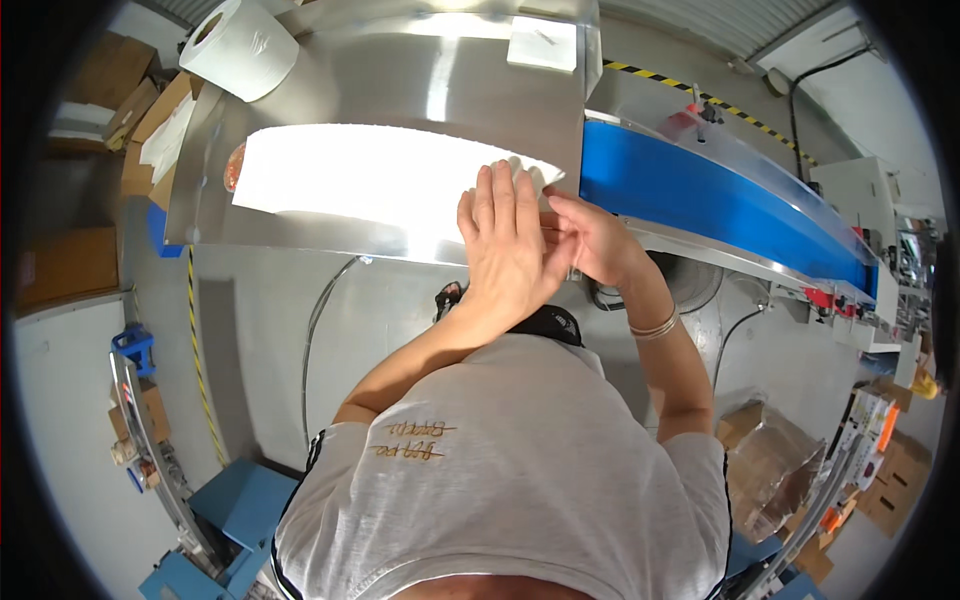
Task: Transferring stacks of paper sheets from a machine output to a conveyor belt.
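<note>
A long, bright white sheet point(350, 180), perhaps paper towel, lies across the shiny metal table point(370, 85), narrowing at its right end. My left hand point(505, 225) is spread flat over the right part of it, fingers pointing away from me. Beside it, my right hand point(597, 240) reaches leftward just below the sheet's right tip. Its index finger is stretched out; the other fingers are partly hidden behind my left hand, and I see nothing held. A reddish-orange object point(235, 168) peeks out at the sheet's left end, mostly covered.
A large white paper roll point(240, 50) sits at the table's far left corner. A small white block point(542, 45) lies at the back. To the right runs a blue conveyor belt point(720, 205) with a clear side guard. Cardboard boxes point(150, 135) stand left of the table.
</note>
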{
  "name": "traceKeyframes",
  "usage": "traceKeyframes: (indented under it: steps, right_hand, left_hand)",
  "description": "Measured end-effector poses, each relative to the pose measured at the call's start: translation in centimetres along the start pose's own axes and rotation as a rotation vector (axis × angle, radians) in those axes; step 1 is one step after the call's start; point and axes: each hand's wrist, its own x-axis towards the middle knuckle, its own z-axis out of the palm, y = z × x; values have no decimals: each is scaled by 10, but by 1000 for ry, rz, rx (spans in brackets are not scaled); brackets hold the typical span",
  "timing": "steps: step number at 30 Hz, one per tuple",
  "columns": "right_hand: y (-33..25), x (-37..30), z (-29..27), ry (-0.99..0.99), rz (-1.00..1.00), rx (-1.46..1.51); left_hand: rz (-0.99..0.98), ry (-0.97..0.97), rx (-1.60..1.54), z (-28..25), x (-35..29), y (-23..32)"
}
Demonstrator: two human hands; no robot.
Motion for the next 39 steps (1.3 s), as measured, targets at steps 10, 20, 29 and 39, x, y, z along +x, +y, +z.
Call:
traceKeyframes:
  steps: [10,20,29,39]
  right_hand:
    - [-26,7,-73,135,-544,-1118]
    - [-63,6,-88,-8,-481,-1043]
    - [-65,16,-90,-180,-528,-1122]
    - [-73,24,-106,-229,-775,-1284]
  left_hand:
    - [-51,-7,52,39,15,24]
    - [-36,-21,25,36,16,30]
    - [-41,-35,-38,31,15,28]
    - [-75,-23,59,27,23,35]
